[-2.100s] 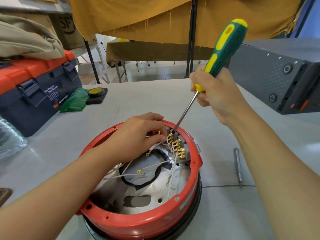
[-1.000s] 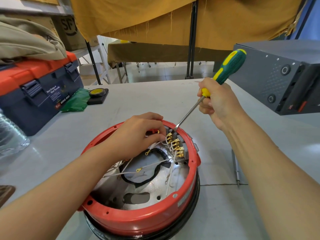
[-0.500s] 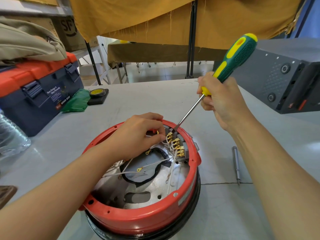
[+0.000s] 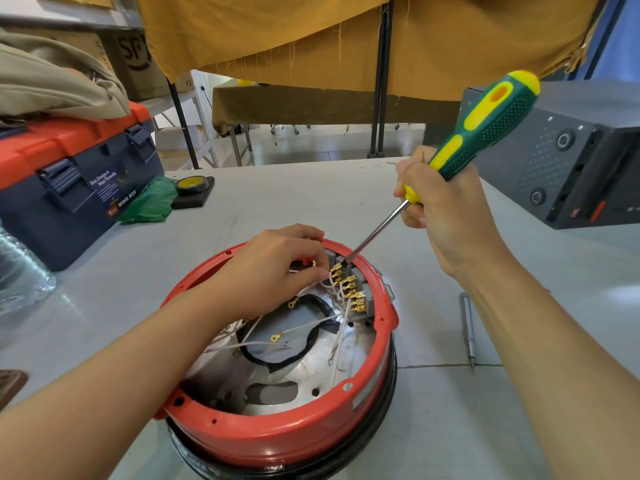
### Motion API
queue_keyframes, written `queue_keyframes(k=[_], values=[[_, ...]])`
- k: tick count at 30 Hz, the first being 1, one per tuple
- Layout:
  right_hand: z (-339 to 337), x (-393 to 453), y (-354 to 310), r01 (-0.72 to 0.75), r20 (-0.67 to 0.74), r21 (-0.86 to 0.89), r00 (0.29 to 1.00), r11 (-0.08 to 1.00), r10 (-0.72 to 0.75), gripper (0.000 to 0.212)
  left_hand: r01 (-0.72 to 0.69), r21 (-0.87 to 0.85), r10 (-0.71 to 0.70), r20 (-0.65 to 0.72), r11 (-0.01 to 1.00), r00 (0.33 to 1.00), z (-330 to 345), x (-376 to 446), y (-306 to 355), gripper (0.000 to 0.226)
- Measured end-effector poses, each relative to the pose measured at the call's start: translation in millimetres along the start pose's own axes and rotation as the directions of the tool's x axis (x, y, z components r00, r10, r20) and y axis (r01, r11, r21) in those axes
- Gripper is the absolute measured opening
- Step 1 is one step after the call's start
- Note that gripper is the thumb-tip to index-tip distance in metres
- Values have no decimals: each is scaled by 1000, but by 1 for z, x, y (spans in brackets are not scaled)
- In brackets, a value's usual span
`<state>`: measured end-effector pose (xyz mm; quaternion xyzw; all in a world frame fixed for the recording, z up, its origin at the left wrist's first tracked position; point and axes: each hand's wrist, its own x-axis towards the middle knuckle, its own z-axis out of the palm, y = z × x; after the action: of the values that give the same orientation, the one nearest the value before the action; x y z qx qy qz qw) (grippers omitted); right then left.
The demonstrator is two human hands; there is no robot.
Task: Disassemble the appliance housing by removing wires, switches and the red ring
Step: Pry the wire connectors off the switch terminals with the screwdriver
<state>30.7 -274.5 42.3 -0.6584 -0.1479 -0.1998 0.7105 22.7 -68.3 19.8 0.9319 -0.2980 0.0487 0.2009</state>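
Raised slightly, right hand (image 4: pixel 446 216) clenching one screwdriver (image 4: pixel 481 126); left hand (image 4: pixel 277 268) pinching white wires (image 4: pixel 332 285) inside one red ring (image 4: pixel 277 434).

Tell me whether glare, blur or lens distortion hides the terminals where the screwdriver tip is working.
Head view: the brass terminals and screwdriver tip are sharp; a bright glare patch on the metal plate sits just below them, washing out the white wires there; wide-angle distortion bends the forearms and table edges; the left hand hides the nearest wire ends.
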Motion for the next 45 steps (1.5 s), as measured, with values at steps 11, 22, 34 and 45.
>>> queue_keyframes(k=[11, 22, 34, 45], values=[[-11, -3, 19, -100, -104, 196, 987, 975, 122, 16, -5, -14, 5, -9, 1000, 1000, 0, 0, -1, 4], [-13, -8, 16, -67, -100, 153, 992, 986, 82, 23, -1, 19, 1, -27, 1000, 1000, 1, -1, -2, 38], [8, -16, -9, 188, 59, -146, 982, 971, -181, 26, 2, 86, -4, 19, 996, 1000, 3, 0, -3, 72], [19, -9, -16, 219, 194, -224, 965, 950, -177, 29, -8, 91, 4, 40, 996, 999, 1, 0, 2, 81]])
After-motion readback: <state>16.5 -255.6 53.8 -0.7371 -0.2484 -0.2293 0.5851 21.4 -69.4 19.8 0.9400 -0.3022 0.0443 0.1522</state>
